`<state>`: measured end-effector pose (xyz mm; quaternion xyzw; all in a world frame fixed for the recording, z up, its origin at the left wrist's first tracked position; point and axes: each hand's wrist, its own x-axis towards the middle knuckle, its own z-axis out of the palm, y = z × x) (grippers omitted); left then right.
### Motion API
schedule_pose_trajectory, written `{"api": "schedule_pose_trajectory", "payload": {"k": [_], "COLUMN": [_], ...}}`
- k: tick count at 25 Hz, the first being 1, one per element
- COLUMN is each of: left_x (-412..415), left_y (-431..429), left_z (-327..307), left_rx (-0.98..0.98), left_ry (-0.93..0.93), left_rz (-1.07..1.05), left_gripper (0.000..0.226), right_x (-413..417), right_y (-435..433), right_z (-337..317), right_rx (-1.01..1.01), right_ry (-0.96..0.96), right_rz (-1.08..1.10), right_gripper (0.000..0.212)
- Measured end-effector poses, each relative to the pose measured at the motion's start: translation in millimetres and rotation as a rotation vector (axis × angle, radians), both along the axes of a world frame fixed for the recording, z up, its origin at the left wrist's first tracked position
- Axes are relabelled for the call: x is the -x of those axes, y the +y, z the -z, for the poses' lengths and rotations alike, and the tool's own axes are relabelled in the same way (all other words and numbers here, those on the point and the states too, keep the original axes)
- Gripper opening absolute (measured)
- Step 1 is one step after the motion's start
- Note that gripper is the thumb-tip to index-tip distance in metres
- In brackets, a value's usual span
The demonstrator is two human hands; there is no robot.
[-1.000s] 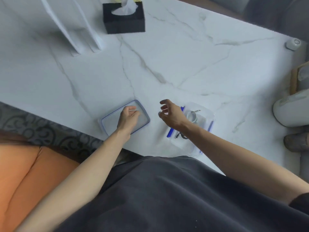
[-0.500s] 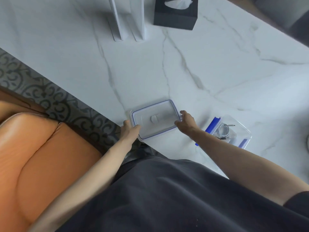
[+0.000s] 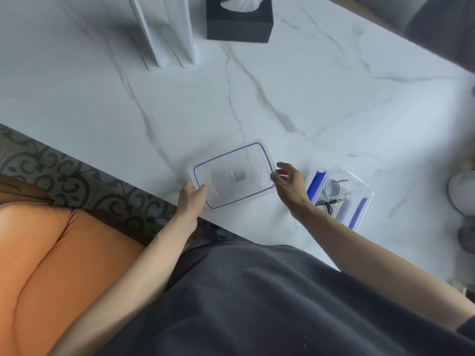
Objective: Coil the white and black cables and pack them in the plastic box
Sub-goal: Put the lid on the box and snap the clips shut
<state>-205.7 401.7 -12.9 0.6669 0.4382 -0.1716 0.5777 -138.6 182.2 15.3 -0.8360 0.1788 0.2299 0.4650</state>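
A clear lid with a blue seal (image 3: 231,176) hovers just over the marble table's near edge. My left hand (image 3: 191,199) grips its left corner. My right hand (image 3: 288,183) is at the lid's right edge with fingers spread, the thumb tip just touching the rim. To the right stands the clear plastic box (image 3: 365,192) with blue latches, uncovered. Inside it lie a coiled white cable (image 3: 331,188) and a coiled black cable (image 3: 325,204). My right forearm hides the box's near-left corner.
A black tissue box (image 3: 239,24) and a white folded stand (image 3: 167,34) sit at the table's far side. A grey-white rounded object (image 3: 462,194) is at the right edge. An orange seat (image 3: 59,265) and patterned rug (image 3: 84,181) lie to the left, below the table.
The view swung left. My left hand moved from on top of the lid to its left corner, and my right hand left the box for the lid's right edge, where its fingers have now loosened.
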Motion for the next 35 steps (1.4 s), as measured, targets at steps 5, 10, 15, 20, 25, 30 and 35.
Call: {"api": "schedule_pose_trajectory", "payload": {"k": [5, 10, 15, 20, 25, 30, 35], "left_x": [-33.6, -68.8, -89.9, -104.2, -97.1, -88.1, -77.9], "left_y": [-26.9, -81.6, -139.5, -192.0, -239.3, -264.4, -274.7], "left_z": [-40.6, -83.5, -106.3, -109.1, -90.8, -49.7, -35.2], "left_rx": [0.396, 0.693, 0.916, 0.938, 0.701, 0.120, -0.126], "left_ry": [-0.093, -0.109, -0.232, -0.259, -0.267, -0.280, -0.246], "left_rz": [-0.152, -0.254, -0.164, 0.111, 0.369, 0.703, 0.904], "left_gripper": [0.049, 0.076, 0.013, 0.022, 0.023, 0.048, 0.079], "right_x": [13.5, 26.8, 47.4, 59.4, 70.9, 83.7, 90.7], "right_y": [-27.2, -76.0, -120.1, -174.7, -195.4, -199.2, -201.3], "right_z": [-41.4, -71.5, -90.3, -77.2, -51.4, -23.6, -6.1], "right_rx": [-0.146, -0.155, -0.167, -0.158, -0.183, -0.080, 0.033], "right_ry": [-0.235, -0.381, -0.491, -0.297, -0.151, -0.063, 0.010], "right_rz": [0.249, 0.405, 0.495, 0.547, 0.464, 0.531, 0.490], "right_gripper": [0.020, 0.022, 0.021, 0.038, 0.044, 0.033, 0.038]}}
